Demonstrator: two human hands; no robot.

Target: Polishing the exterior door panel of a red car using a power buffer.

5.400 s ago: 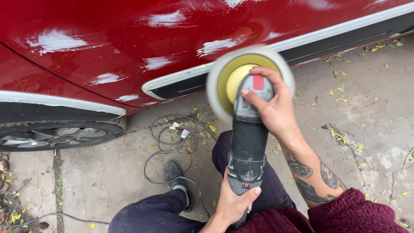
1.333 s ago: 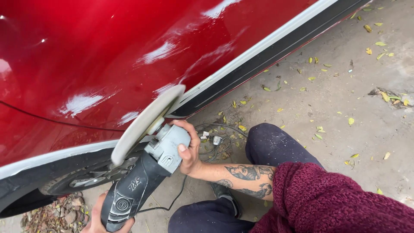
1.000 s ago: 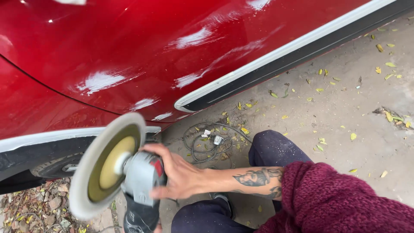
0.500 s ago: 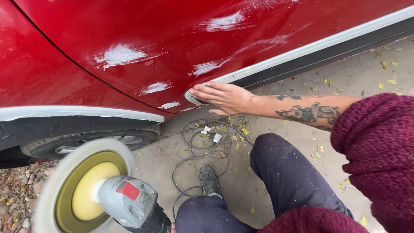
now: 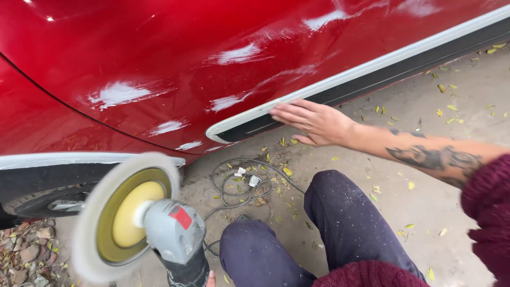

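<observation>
My right hand [image 5: 314, 122] lies flat with fingers spread on the pale trim strip [image 5: 372, 66] at the bottom of a red car door [image 5: 212, 53], which carries whitish polish smears. At the lower left is a grey power polisher [image 5: 178, 236] with a white wool pad [image 5: 85, 234] on a yellow backing disc, held clear of the car. Only a sliver of my left hand [image 5: 211, 277] shows at the bottom edge, on the polisher's body.
A black cable [image 5: 239, 186] lies coiled on the concrete below the door, among small leaves. The car's tyre [image 5: 48, 199] sits under the wheel arch at left, with stones and dry leaves [image 5: 26, 260] beneath. My knees in dark trousers [image 5: 340, 223] are bent in front.
My right hand let go of the polisher's head and went up to the door's lower edge, then slid right along the trim. The polisher dropped away from the panel to the lower left.
</observation>
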